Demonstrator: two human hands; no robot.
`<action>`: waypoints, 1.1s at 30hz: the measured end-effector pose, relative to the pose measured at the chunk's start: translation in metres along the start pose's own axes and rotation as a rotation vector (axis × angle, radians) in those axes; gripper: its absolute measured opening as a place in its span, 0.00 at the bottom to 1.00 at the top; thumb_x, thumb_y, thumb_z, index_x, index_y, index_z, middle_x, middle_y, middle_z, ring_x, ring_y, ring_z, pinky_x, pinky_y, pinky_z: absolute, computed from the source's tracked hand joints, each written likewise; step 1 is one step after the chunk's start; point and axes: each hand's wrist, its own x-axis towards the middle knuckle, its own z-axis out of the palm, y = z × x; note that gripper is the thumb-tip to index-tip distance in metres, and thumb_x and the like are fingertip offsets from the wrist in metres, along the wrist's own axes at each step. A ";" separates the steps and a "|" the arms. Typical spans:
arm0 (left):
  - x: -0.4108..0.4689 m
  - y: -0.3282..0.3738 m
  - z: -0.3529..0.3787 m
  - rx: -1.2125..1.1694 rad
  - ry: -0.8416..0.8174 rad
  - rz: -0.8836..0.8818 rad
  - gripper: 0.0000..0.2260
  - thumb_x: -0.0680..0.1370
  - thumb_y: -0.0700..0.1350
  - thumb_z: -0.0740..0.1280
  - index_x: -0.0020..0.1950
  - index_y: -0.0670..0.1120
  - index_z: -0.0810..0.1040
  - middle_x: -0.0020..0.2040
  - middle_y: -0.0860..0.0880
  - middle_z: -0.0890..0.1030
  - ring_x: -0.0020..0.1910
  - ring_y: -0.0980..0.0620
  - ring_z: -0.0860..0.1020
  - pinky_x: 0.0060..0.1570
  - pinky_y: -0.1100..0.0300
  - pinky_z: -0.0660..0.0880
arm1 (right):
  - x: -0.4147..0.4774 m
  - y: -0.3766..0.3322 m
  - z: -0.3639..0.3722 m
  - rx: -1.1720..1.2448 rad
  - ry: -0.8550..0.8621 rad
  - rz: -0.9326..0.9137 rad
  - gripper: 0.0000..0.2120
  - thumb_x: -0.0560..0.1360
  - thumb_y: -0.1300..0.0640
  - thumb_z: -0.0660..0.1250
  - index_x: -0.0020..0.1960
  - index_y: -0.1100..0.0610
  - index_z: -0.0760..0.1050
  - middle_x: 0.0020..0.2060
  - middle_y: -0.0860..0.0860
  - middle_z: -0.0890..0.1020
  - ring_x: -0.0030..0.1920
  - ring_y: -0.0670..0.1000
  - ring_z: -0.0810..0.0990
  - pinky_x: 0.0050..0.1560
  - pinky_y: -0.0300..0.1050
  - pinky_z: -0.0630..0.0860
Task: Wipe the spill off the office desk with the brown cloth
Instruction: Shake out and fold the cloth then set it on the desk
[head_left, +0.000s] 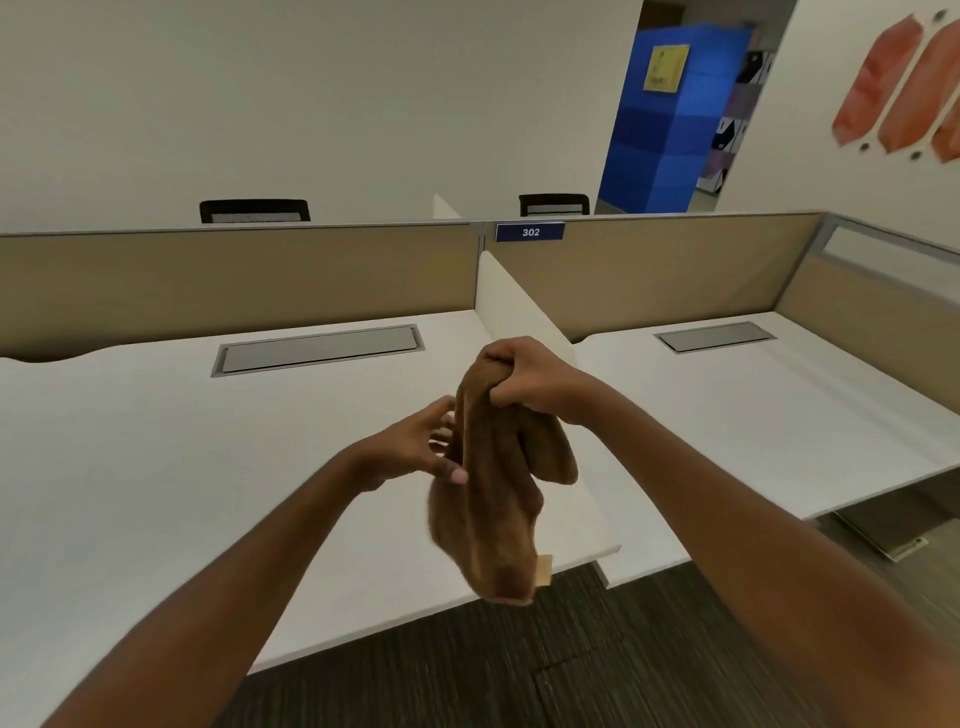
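Observation:
The brown cloth (493, 499) hangs bunched in the air above the right part of the white office desk (156, 467). My right hand (524, 376) grips its top end in a closed fist. My left hand (421, 447) is at the cloth's left side, fingers spread and touching the fabric at mid-height. A small tan label shows at the cloth's lower edge. I can make out no spill on the desk surface from here.
A white divider panel (519, 312) separates this desk from a second white desk (779, 415) on the right. Each desk has a grey cable hatch (317, 349). Beige partition walls (234, 280) run behind. Dark carpet (519, 665) lies below the front edge.

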 end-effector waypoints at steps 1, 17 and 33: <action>0.003 0.005 0.003 -0.049 0.026 0.057 0.38 0.65 0.45 0.79 0.70 0.58 0.63 0.67 0.51 0.72 0.65 0.50 0.73 0.61 0.53 0.75 | 0.003 -0.003 0.000 -0.004 -0.029 -0.006 0.11 0.63 0.65 0.64 0.44 0.59 0.79 0.38 0.58 0.80 0.38 0.50 0.78 0.37 0.39 0.77; 0.014 0.039 0.015 0.079 0.091 -0.051 0.12 0.75 0.54 0.69 0.53 0.49 0.80 0.47 0.49 0.84 0.46 0.49 0.83 0.46 0.63 0.79 | 0.002 0.021 -0.031 0.039 0.038 0.160 0.21 0.66 0.67 0.73 0.58 0.59 0.79 0.50 0.55 0.82 0.51 0.54 0.81 0.49 0.45 0.82; 0.003 0.053 0.012 -0.575 0.277 0.055 0.13 0.72 0.49 0.69 0.51 0.42 0.78 0.44 0.45 0.83 0.44 0.48 0.82 0.45 0.56 0.79 | -0.074 0.132 0.109 0.897 0.027 0.487 0.37 0.77 0.32 0.46 0.71 0.58 0.66 0.65 0.59 0.76 0.67 0.62 0.72 0.69 0.64 0.66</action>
